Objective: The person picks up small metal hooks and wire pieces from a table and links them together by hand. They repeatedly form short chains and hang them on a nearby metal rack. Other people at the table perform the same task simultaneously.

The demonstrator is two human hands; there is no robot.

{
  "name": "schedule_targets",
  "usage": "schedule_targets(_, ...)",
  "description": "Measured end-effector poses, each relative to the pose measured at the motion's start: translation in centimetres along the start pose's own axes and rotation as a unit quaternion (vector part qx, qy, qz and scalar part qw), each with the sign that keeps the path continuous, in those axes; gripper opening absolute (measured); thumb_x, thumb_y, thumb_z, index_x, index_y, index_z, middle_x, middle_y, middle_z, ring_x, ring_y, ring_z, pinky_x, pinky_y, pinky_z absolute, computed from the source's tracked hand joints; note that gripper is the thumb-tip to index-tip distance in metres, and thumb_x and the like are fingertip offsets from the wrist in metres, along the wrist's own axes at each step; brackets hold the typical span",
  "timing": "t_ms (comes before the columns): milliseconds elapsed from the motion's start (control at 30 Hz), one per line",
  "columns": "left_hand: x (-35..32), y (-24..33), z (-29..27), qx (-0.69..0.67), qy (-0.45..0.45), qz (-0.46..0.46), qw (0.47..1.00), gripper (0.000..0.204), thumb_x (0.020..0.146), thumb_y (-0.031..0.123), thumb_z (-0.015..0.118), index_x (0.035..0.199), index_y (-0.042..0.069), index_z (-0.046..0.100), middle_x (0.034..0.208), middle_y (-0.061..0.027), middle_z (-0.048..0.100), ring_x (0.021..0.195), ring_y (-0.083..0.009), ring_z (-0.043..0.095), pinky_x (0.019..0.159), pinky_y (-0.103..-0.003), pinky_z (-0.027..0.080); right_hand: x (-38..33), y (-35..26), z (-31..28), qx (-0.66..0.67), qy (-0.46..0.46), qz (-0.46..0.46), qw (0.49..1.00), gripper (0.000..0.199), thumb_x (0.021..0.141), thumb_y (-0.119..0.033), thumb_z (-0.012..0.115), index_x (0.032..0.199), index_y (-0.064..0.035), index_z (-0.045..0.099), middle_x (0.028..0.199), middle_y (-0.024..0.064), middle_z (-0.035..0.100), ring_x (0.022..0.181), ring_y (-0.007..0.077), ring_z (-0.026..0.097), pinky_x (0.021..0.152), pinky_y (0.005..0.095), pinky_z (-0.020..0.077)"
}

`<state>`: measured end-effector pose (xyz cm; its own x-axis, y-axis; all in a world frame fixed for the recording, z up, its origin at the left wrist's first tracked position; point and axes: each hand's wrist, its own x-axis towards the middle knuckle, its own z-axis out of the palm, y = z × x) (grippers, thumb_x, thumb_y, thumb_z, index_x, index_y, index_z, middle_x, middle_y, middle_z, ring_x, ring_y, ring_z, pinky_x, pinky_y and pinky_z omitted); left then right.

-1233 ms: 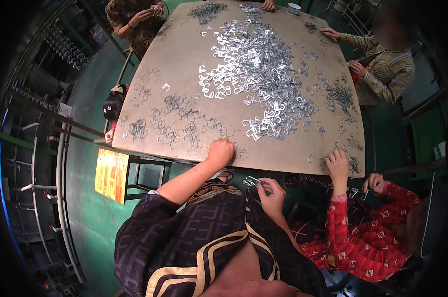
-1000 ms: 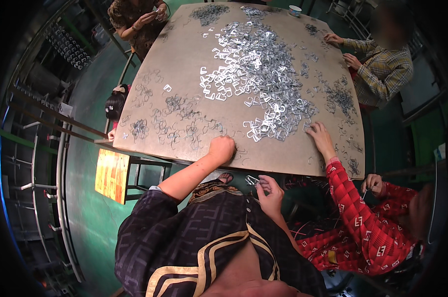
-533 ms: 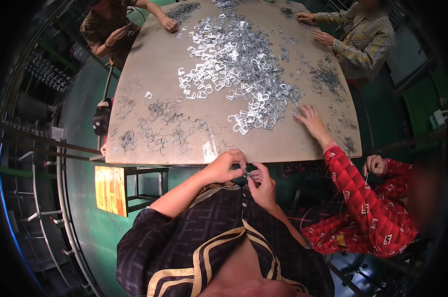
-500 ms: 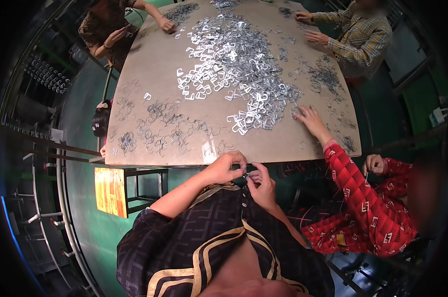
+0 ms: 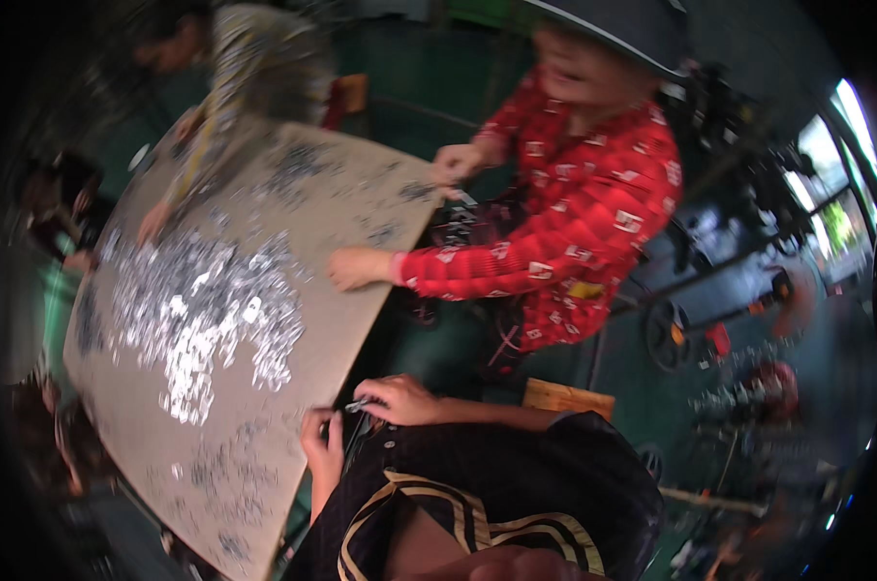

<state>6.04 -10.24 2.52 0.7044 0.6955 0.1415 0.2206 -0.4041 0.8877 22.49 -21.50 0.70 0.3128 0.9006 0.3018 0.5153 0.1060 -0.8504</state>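
Close to my body, just off the table's edge, my right hand (image 5: 400,399) pinches a small shiny metal hook (image 5: 359,405) between thumb and fingers. My left hand (image 5: 324,436) is beside it, by the table edge, fingers bent toward the thumb. Blur hides whatever it may hold. On the brown table (image 5: 346,324) lies a big heap of silvery metal hooks (image 5: 206,300). Thin dark wire pieces (image 5: 230,460) are scattered on the part of the table nearest my left arm.
A co-worker in a red patterned jacket (image 5: 545,242) sits at my right, one hand (image 5: 356,268) on the table. Another, in a plaid shirt (image 5: 249,68), reaches toward the heap. A wooden stool (image 5: 569,397) stands by my right elbow. More people are at the table's far left side.
My view has swung to the right, blurring the picture. Both hands stay close together at my front. The red-sleeved co-worker's reaching hand has drawn back from the heap toward the table edge.
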Motion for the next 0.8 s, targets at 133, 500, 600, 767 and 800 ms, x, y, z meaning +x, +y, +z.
schedule_targets(133, -3.5, -8.9, 2.6, -0.068, -0.132, -0.153, 0.977, 0.02, 0.088, 0.009, 0.063, 0.075, -0.002, 0.054, 0.069, -0.0061, 0.058, 0.067, -0.0111, 0.049, 0.062, -0.028, 0.042, -2.4, 1.4, -1.0, -0.06, 0.037, 0.001, 0.998, 0.017, 0.08, -0.01, 0.067, 0.094, -0.0048, 0.059, 0.086, 0.009, 0.064, 0.082, 0.0282, 0.064, 0.069, 0.0374, 0.051)
schedule_targets(500, 4.6, -19.4, 1.6, 0.051, -0.098, -0.187, 0.976, 0.012, 0.087, 0.011, 0.063, 0.084, -0.001, 0.063, 0.073, -0.0052, 0.06, 0.071, -0.0102, 0.052, 0.067, -0.027, 0.044, -7.4, 1.5, -3.8, -0.169, 0.183, 0.07, 0.966, 0.014, 0.079, -0.011, 0.065, 0.089, -0.0068, 0.057, 0.087, 0.0063, 0.061, 0.084, 0.0278, 0.061, 0.07, 0.0398, 0.0495)
schedule_targets(600, 7.4, -20.1, 0.4, 0.06, -0.086, -0.183, 0.977, 0.012, 0.086, 0.011, 0.063, 0.085, -0.001, 0.063, 0.074, -0.0053, 0.061, 0.072, -0.0103, 0.052, 0.067, -0.027, 0.044, -8.1, 1.4, -4.2, -0.172, 0.204, 0.079, 0.961, 0.014, 0.079, -0.011, 0.065, 0.089, -0.0072, 0.056, 0.086, 0.0063, 0.06, 0.083, 0.0278, 0.061, 0.069, 0.04, 0.049)
schedule_targets(767, 9.5, -21.8, -1.7, 0.079, -0.088, -0.186, 0.975, 0.012, 0.086, 0.011, 0.063, 0.086, -0.001, 0.063, 0.075, -0.0055, 0.061, 0.073, -0.0105, 0.053, 0.068, -0.027, 0.044, -8.3, 1.3, -3.6, -0.148, 0.224, 0.084, 0.96, 0.013, 0.079, -0.011, 0.065, 0.089, -0.0079, 0.056, 0.083, 0.0059, 0.06, 0.081, 0.0276, 0.061, 0.067, 0.0402, 0.0481)
schedule_targets(800, 10.0, -22.1, -1.9, 0.083, -0.091, -0.185, 0.975, 0.012, 0.086, 0.011, 0.063, 0.087, -0.001, 0.063, 0.075, -0.0055, 0.061, 0.073, -0.0105, 0.053, 0.068, -0.027, 0.044, -8.4, 1.1, -3.6, -0.146, 0.225, 0.078, 0.96, 0.013, 0.079, -0.011, 0.065, 0.088, -0.008, 0.056, 0.083, 0.0058, 0.06, 0.08, 0.0276, 0.061, 0.067, 0.0403, 0.048)
